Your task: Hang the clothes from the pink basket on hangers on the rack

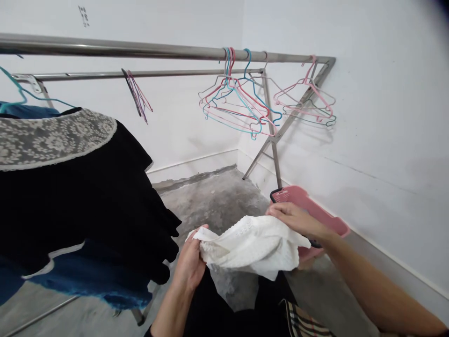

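Observation:
A white cloth garment (252,243) with a lacy, scalloped edge is stretched between my two hands at the bottom middle; its exact kind I cannot make out. My left hand (192,257) grips its left end, thumb on top. At its upper right edge, my right hand (293,217) pinches the fabric. The garment hangs loosely in folds, with a thin, see-through part drooping below. Behind my right hand stands a pink plastic basket (329,220) on the floor, partly covered by my arm.
A metal drying rack (140,49) spans the view. Several coloured hangers (238,105) cluster on its bar, with pink and green hangers (308,100) farther right. On the left hang a black top with a lace yoke (87,187) and a blue garment (94,276). White walls meet behind.

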Demonstrator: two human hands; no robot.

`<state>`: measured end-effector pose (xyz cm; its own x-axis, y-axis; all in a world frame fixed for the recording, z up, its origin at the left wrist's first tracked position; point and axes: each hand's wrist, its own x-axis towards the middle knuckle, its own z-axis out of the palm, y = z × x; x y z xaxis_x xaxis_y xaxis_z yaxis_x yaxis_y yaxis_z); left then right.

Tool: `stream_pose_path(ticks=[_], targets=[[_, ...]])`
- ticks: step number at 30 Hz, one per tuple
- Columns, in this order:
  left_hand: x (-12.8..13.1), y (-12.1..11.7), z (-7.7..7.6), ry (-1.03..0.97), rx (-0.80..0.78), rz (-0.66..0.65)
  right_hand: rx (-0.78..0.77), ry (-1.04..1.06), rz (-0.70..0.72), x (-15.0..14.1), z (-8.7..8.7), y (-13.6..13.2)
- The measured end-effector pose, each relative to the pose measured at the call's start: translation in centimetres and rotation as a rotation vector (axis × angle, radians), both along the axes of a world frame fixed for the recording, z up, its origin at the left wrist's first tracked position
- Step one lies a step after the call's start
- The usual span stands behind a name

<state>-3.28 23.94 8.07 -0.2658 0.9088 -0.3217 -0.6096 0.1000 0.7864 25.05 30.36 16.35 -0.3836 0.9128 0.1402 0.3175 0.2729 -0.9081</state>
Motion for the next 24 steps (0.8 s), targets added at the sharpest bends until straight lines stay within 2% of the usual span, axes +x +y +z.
stream_pose_path(ticks=[2,4,7,9,13,17,20,24], targets=[[0.3,-1.1,1.1,0.023,0.032,-0.046,0.195,0.034,-0.106,-0.5,1.9,1.1],[0.7,-1.8,1.7,0.066,0.057,-0.116,0.471,0.051,-0.248,-1.1,4.3,2.7],[1.1,-2.4,1.7,0.125,0.07,-0.198,0.832,-0.023,-0.401,-2.0,8.2,5.9],[1.1,-2.4,1.3,0.144,0.065,-0.21,0.97,-0.129,-0.472,-2.7,10.6,8.2],[0.4,-2.4,0.3,0.188,0.04,-0.204,1.011,-0.42,-0.617,-4.6,14.0,12.2],[-0.6,-2.3,-0.8,0.339,0.096,-0.234,0.946,-0.675,-0.707,-6.3,15.6,15.1],[-1.1,-2.2,-1.8,0.445,0.118,-0.234,0.909,-0.751,-0.723,-7.2,16.4,15.9],[-1.6,-2.4,-2.6,0.509,0.122,-0.241,0.862,-0.741,-0.739,-8.3,16.8,14.9]])
